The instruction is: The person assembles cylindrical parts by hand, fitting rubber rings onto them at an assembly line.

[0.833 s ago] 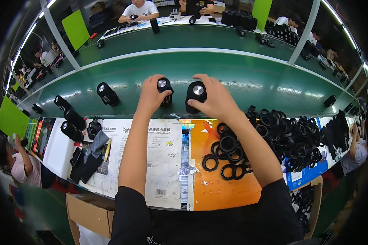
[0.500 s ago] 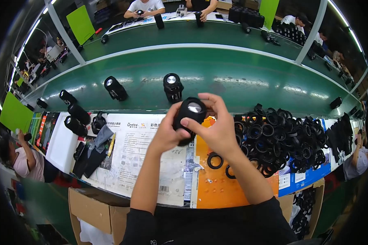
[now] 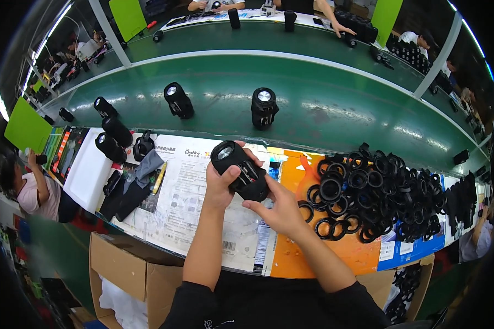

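A black cylindrical portable speaker [image 3: 242, 174] with a silver disc in its end is tilted between my hands above the white printed sheets. My left hand [image 3: 220, 185] wraps round its upper part, thumb near the disc end. At the lower end, the fingers and thumb of my right hand [image 3: 280, 210] grip it from the right. A strip of small parts shows along the speaker's side, too small to make out. To the right of my right hand lies a heap of black rings [image 3: 368, 189], several of them loose on the orange sheet [image 3: 307, 255].
Similar speakers stand on the green bench [image 3: 219, 77] ahead, one speaker [image 3: 264, 107] straight beyond my hands. A white tray [image 3: 88, 170], grey and black cloths [image 3: 134, 189] and a yellow pen-like tool [image 3: 160, 179] lie left. Cardboard boxes [image 3: 118, 263] stand below the near edge.
The speaker has come down and nearer, tilting so its side shows. My right hand has moved from its upper end to its lower end. The whole view has shifted slightly.
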